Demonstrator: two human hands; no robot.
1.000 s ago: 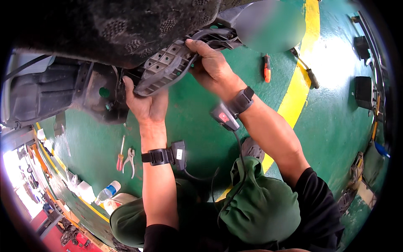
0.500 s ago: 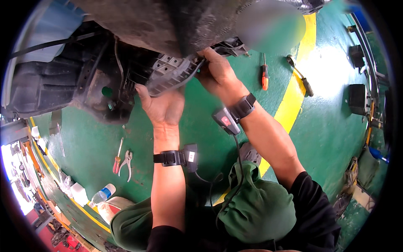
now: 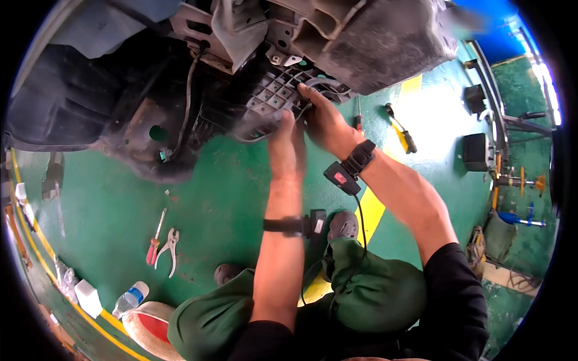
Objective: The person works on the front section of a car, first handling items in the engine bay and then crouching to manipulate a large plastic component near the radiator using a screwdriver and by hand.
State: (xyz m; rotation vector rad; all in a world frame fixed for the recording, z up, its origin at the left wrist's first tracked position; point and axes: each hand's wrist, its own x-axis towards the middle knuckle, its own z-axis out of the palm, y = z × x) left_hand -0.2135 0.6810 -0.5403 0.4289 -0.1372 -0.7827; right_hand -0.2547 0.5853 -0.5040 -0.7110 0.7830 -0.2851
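Note:
A grey ribbed plastic panel point(image 3: 260, 103) with square cells and a curved lower edge sits under the front of a vehicle. My left hand point(image 3: 285, 147) grips its lower edge, thumb on the ribbed face, fingers mostly hidden and slightly blurred. Just right of it, my right hand point(image 3: 330, 125) holds the same panel near its right end, thumb laid on top and fingers curled beneath. The two hands almost touch. Above hang a dark scuffed plastic cover point(image 3: 385, 51) and a metal bracket point(image 3: 238, 36).
A black liner point(image 3: 60, 117) with a dangling cable connector point(image 3: 164, 156) hangs at left. On the green floor lie pliers point(image 3: 170, 249), a red-handled screwdriver point(image 3: 153, 250), an orange-handled screwdriver point(image 3: 359, 122), a ratchet point(image 3: 406, 137) and a water bottle point(image 3: 131, 299).
My left hand has slid right along the panel, close to my right hand. The view has shifted, and more of the panel and the brackets above it shows.

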